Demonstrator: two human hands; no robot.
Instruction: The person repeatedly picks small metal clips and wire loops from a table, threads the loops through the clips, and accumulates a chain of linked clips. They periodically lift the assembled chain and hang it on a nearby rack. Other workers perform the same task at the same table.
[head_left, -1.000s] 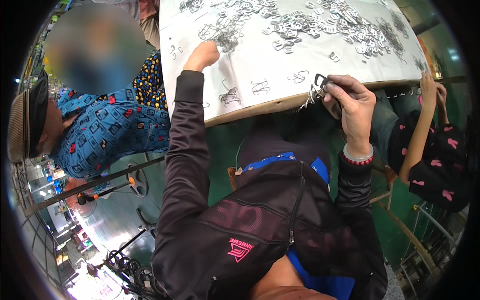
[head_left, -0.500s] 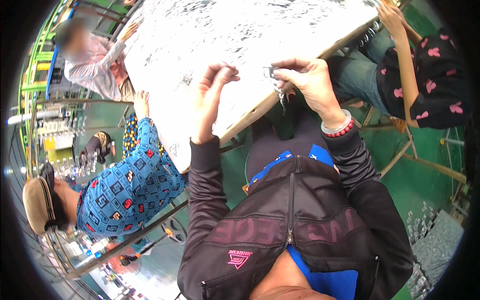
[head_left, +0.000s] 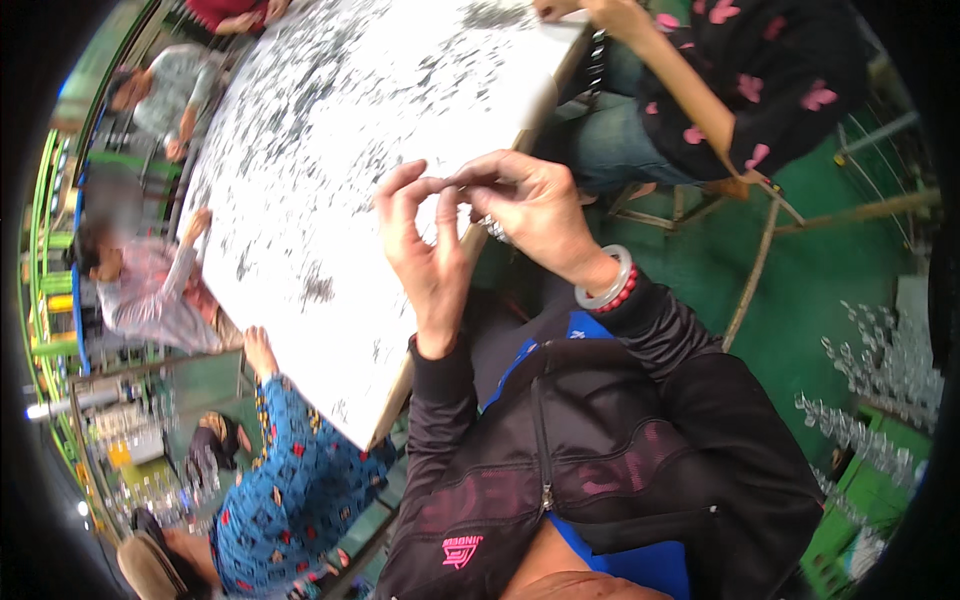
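Note:
My left hand (head_left: 428,245) and my right hand (head_left: 537,207) meet fingertip to fingertip above the near edge of the white table (head_left: 330,365). Thumb and fingers of the right hand are pinched together, and a short string of small shiny pieces (head_left: 495,231) hangs just under it, mostly hidden by the palm. The left thumb and index finger press together at the right fingertips, while its other fingers stay partly raised. Whatever lies between the left fingertips is too small and covered to make out.
Many small dark pieces (head_left: 320,290) are scattered over the table. A person in a blue patterned top (head_left: 290,500) sits at the left, and one in a black top with pink bows (head_left: 760,85) at the right. Racks of clear, shiny items (head_left: 880,370) stand at far right.
My hands were apart and have come together at the fingertips. The small shiny piece seen in the right fingers is now hidden. The view has shifted, showing more of the table.

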